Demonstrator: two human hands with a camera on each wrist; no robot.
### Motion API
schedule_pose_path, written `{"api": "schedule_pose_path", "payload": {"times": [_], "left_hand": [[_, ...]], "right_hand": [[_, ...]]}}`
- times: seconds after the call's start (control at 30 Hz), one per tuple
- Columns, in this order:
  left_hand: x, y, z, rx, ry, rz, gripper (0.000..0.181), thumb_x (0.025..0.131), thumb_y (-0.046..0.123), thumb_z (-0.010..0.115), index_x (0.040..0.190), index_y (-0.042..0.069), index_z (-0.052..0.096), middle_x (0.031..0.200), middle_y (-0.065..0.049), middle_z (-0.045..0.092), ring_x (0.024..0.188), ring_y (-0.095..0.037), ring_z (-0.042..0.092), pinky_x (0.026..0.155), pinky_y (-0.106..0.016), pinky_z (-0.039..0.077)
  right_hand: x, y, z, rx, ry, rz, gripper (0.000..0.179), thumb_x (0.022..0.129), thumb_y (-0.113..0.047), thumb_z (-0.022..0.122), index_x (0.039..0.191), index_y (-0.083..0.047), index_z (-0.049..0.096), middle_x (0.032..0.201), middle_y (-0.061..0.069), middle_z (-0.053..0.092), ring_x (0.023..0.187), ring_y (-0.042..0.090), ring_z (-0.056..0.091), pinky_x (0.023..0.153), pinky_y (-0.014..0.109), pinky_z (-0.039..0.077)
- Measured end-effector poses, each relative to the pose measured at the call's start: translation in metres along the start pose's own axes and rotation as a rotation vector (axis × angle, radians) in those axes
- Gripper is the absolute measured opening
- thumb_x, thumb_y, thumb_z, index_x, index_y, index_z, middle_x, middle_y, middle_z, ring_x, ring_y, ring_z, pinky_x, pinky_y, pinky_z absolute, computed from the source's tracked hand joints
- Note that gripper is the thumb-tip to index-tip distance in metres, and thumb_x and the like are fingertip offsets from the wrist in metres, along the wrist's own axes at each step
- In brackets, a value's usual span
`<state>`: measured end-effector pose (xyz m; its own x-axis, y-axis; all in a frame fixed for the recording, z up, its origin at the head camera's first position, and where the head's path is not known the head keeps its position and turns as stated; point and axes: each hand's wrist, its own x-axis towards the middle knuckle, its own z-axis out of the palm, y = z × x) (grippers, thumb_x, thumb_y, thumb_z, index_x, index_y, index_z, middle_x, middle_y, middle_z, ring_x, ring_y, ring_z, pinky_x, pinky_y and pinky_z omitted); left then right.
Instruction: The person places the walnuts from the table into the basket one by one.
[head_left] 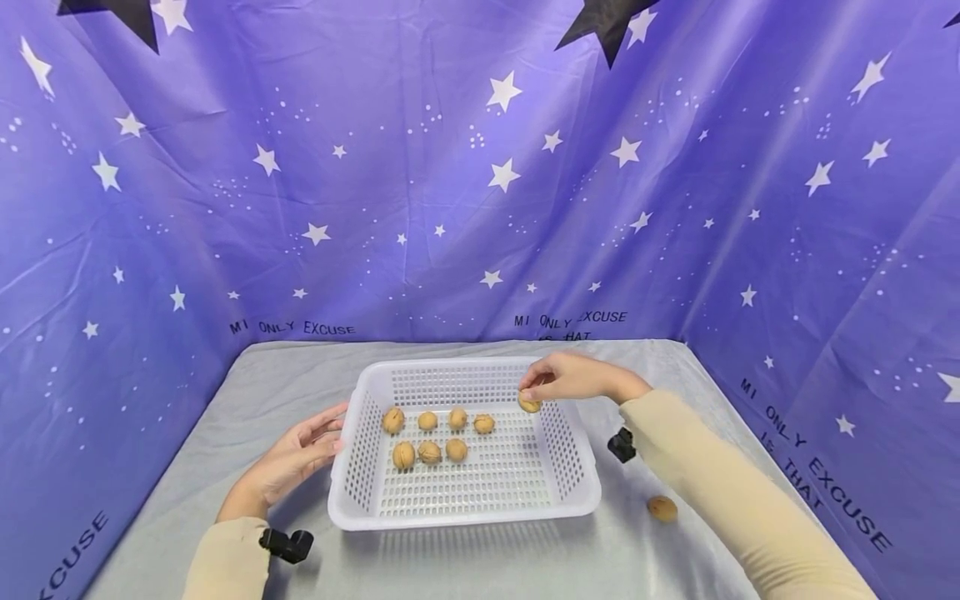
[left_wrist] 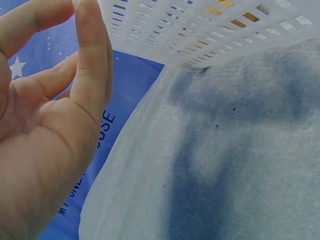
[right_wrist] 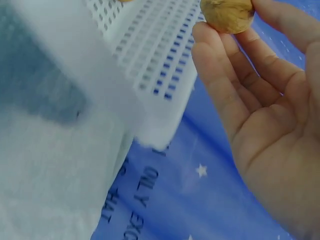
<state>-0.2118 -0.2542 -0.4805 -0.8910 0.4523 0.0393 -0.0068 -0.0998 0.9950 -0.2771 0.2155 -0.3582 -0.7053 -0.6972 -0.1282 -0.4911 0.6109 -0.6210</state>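
Observation:
A white perforated plastic basket (head_left: 465,521) stands on the table with several walnuts (head_left: 429,452) in two rows toward its left side. My right hand (head_left: 573,377) pinches another walnut (head_left: 529,404) between thumb and fingertips, over the back right part of the basket. In the right wrist view that walnut (right_wrist: 227,15) shows at the top edge, with the palm turned to the camera. My left hand (head_left: 296,458) touches the basket's left side with fairly straight fingers. The left wrist view shows its thumb (left_wrist: 92,55) beside the basket wall (left_wrist: 150,35).
One loose walnut (head_left: 662,508) lies on the grey table cloth (head_left: 277,375), right of the basket and near the right forearm. Purple star-printed curtains (head_left: 420,183) enclose the table at the back and both sides. Black camera mounts (head_left: 288,545) sit at the wrists.

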Motion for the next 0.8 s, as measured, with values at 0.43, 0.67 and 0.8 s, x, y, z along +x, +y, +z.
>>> {"api": "schedule_pose_path", "payload": {"times": [0.43,0.67,0.8], "left_hand": [[-0.002,0.003,0.001,-0.019,-0.014,0.015,0.067,0.098,-0.008,0.054,0.156,-0.006,0.019,0.136,-0.013,0.052,0.118,-0.02,0.061,0.097,-0.037,0.053],[-0.001,0.002,0.001,-0.014,-0.001,-0.004,0.068,0.098,-0.006,0.055,0.156,-0.004,0.02,0.139,-0.018,0.05,0.119,-0.021,0.061,0.098,-0.037,0.052],[0.0,0.001,0.001,-0.01,-0.005,0.004,0.067,0.098,-0.006,0.054,0.156,-0.004,0.02,0.139,-0.018,0.05,0.119,-0.022,0.061,0.098,-0.038,0.052]], "right_hand": [[0.053,-0.006,0.042,0.001,-0.15,0.058,0.021,0.094,-0.025,0.071,0.108,-0.009,0.073,0.09,-0.006,0.071,0.084,0.011,0.067,0.082,0.028,0.055],[0.07,-0.005,0.066,0.004,-0.186,0.138,0.017,0.091,-0.023,0.074,0.103,-0.011,0.074,0.087,-0.006,0.071,0.081,0.01,0.067,0.079,0.025,0.055],[0.077,-0.004,0.077,0.0,-0.203,0.157,0.012,0.091,-0.021,0.075,0.099,-0.012,0.074,0.085,-0.007,0.071,0.079,0.009,0.066,0.079,0.025,0.055]]}}
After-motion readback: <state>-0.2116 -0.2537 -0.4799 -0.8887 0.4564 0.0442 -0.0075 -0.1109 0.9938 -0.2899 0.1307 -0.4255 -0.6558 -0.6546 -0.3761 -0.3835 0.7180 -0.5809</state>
